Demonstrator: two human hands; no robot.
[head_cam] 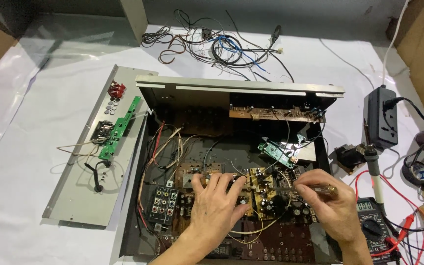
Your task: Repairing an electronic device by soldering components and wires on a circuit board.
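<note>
An opened black electronics chassis (145, 162) lies before me, full of brown circuit boards (263, 189) and loose wires. My left hand (217, 208) rests flat on the boards at the front middle, fingers spread over the components. My right hand (327, 201) grips a screwdriver with an amber handle (326, 189), its shaft pointing left onto the board near my left fingertips. A small green board (276, 151) hangs tilted above the boards, and a long brown board (276, 114) is fixed along the back wall.
A detached grey metal panel (77, 191) with a green board (119, 128) lies to the left. A tangle of wires (217, 46) sits at the back. On the right are a black power strip (381, 118), a soldering iron (374, 172) and a multimeter (371, 223) with red leads.
</note>
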